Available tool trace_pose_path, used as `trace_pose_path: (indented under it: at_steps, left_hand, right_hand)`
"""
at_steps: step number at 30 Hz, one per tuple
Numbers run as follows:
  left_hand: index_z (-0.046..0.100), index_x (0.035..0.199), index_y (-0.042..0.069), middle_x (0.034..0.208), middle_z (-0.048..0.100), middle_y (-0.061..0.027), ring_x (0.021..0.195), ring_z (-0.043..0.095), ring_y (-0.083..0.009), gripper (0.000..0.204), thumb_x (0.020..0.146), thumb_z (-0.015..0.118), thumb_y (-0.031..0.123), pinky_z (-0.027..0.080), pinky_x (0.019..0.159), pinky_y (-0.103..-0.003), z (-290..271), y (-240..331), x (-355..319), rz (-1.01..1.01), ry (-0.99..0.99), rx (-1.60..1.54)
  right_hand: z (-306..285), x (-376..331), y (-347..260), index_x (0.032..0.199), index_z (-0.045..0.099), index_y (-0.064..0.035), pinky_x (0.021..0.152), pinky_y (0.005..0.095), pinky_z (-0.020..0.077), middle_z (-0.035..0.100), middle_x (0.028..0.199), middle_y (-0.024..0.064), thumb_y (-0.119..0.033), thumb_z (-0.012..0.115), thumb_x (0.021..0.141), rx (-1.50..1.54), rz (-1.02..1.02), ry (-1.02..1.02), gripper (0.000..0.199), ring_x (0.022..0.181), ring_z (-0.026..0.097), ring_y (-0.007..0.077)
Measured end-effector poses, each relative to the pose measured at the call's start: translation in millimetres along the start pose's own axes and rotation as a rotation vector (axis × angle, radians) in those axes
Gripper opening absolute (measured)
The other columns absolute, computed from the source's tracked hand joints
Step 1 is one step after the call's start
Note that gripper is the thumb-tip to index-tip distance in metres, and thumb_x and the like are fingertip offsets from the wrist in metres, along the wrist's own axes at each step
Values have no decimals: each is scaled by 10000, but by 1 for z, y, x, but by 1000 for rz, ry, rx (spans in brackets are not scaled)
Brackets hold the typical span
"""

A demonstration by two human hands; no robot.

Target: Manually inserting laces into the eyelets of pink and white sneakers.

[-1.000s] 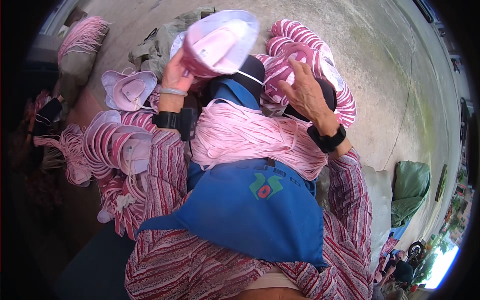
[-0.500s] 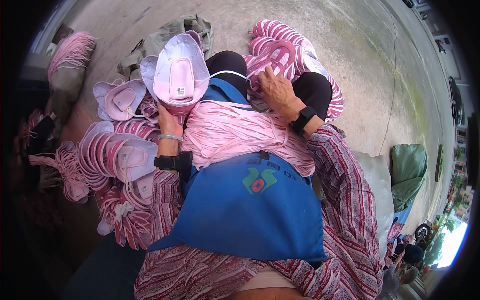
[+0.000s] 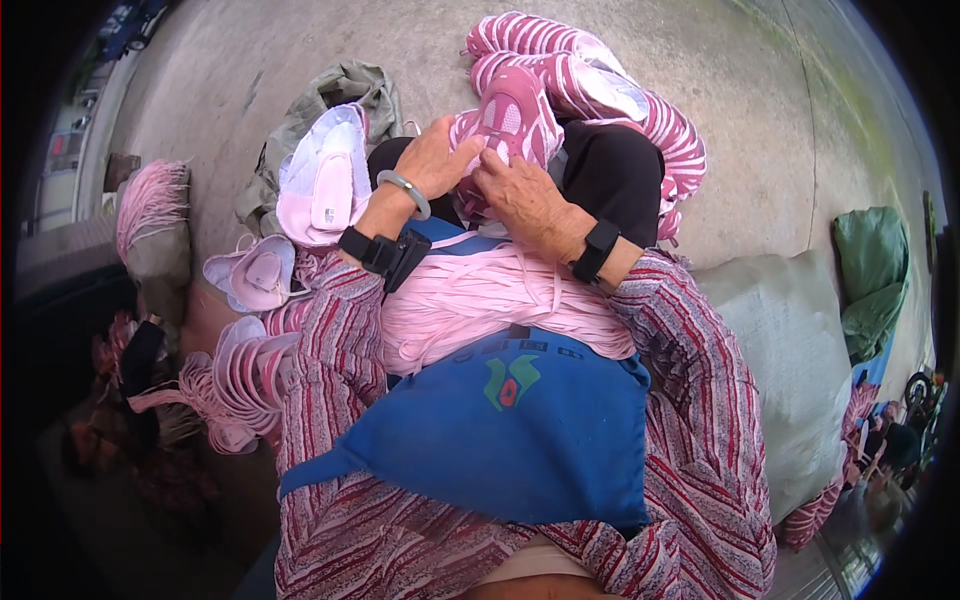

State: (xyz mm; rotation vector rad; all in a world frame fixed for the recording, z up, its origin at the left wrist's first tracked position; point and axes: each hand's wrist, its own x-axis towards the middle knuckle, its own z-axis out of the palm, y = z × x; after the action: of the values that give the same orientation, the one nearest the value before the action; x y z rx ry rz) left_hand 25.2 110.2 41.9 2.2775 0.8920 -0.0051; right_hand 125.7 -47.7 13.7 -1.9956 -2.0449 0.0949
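Between my knees is a pink mesh shoe upper (image 3: 508, 112). My left hand (image 3: 428, 165) closes on its left side, with the thumb at the lacing area. Fingers pinched, my right hand (image 3: 524, 194) works at the same area from the near side; any lace between the fingertips is too small to make out. A thick bundle of pale pink shoelaces (image 3: 470, 300) lies across my lap on a blue apron (image 3: 510, 450). Left of my left wrist stands a separate white-lined shoe upper (image 3: 325, 185).
Nested rows of pink uppers (image 3: 540, 40) lie beyond my right knee. More uppers (image 3: 255, 275) and a lace bunch (image 3: 195, 395) are at the left. Grey-green sacking (image 3: 350, 90) lies behind them. A pale sack (image 3: 775, 350) and a green sack (image 3: 870, 270) stand at the right.
My left hand has let go of the white-lined upper at the left and moved right to the pink upper. My right hand has shifted slightly left and nearer on it.
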Motion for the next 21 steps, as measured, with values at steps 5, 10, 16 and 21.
trace_pose_path:
  at_steps: [5,10,16,21]
  left_hand:
    - [331,1427,-69,1309,507,-333,1226,527,-395,949,843,512,656,410,1028,-392,11,-3,52,-89,-335,73]
    - [376,1383,-96,1282,532,-322,1201,542,-385,972,842,482,705,405,1026,-396,9,-4,56,-186,-345,233]
    - [445,1317,-107,1245,536,-360,1194,529,-452,948,827,474,704,407,1023,-460,-5,1,26,-253,-140,335]
    - [427,1309,-138,1240,542,-358,1207,520,-449,973,822,486,702,411,1023,-459,-1,12,18,-312,-89,337]
  right_hand:
    - [-9,1,6,1212,560,-71,729,432,502,516,1115,139,-89,638,784,179,14,-22,436,916,613,325]
    - [-8,3,4,1232,540,-66,728,455,527,498,1202,129,-63,634,775,244,9,-55,466,855,642,354]
    - [-26,10,1,1149,542,8,755,454,523,532,1153,205,-102,621,800,537,34,-92,375,882,623,397]
    - [-40,7,13,1090,509,147,857,451,506,548,1076,352,-391,721,780,587,237,-230,657,962,605,447]
